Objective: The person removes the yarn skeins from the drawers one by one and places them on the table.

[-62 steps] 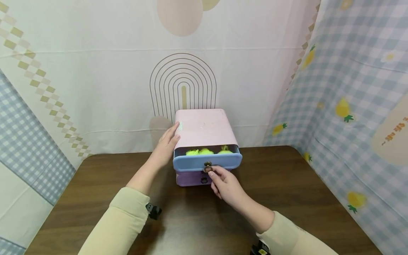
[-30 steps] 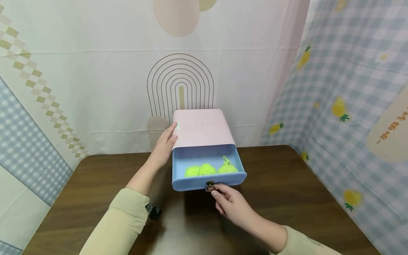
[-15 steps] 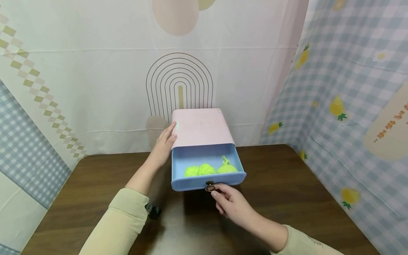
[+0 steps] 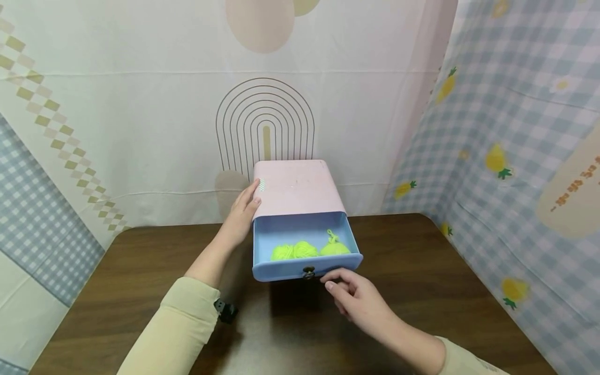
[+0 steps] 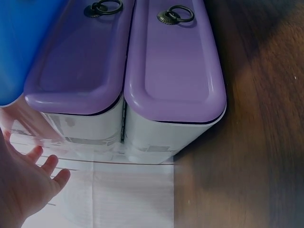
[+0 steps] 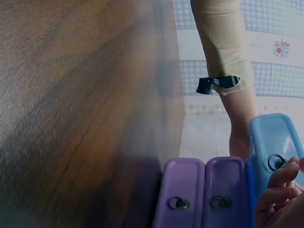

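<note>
A small drawer chest with a pale pink top [image 4: 297,187] stands on the table. Its blue top drawer [image 4: 276,272] is pulled out and holds bright yellow-green yarn balls [image 4: 304,249]. My left hand [image 4: 238,216] rests on the chest's left side with fingers extended. Just right of the drawer's brass ring pull [image 4: 308,273], my right hand [image 4: 358,299] hovers with loosely bent fingers and holds nothing. Two purple drawers [image 5: 178,61] below stay closed, each with a ring pull; the head view hides them.
The dark wooden table [image 4: 422,281] reaches to a white patterned cloth [image 4: 164,120] behind the chest. A blue checked cloth [image 4: 520,104] hangs along the right side. A black wrist device [image 4: 226,311] sits at the left sleeve.
The blue drawer has slid out toward me, uncovering the yarn balls, then stopped. My right hand has let go of the ring and shifted right. The left hand keeps its place.
</note>
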Action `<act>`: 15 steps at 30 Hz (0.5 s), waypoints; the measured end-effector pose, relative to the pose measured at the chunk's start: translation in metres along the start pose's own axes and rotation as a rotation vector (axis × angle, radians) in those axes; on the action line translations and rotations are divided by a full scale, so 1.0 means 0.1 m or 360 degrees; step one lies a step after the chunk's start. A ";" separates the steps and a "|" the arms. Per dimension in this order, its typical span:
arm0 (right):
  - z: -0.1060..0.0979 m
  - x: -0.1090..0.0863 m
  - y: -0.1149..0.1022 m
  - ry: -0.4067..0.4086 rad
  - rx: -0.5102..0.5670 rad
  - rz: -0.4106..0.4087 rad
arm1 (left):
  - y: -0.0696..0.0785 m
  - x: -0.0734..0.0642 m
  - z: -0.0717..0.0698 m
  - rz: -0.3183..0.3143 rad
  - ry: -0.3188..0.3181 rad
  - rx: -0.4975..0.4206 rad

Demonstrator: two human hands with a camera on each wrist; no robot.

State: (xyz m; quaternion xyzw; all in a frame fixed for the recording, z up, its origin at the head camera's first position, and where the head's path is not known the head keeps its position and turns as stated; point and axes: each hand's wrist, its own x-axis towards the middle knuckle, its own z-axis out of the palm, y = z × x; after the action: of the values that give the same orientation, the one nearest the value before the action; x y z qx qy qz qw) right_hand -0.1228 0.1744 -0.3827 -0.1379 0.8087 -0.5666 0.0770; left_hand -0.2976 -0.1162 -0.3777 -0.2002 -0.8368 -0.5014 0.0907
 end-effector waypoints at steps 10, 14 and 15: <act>-0.23 -0.07 -0.16 0.0129 -0.0076 -0.0080 | 0.01 0.00 0.00 -0.0001 -0.0003 0.0013; -0.34 -0.06 -0.25 0.0206 -0.0136 -0.0110 | 0.01 0.00 0.00 -0.0005 0.0001 0.0003; -0.36 -0.06 -0.27 0.0225 -0.0158 -0.0126 | 0.01 0.00 0.00 -0.0004 0.0003 0.0001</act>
State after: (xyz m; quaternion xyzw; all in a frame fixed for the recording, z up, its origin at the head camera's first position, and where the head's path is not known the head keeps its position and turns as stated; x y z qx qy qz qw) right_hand -0.1242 0.2003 -0.3453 -0.1330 0.8332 -0.5367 -0.0097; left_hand -0.2970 -0.1157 -0.3768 -0.1987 -0.8371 -0.5014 0.0909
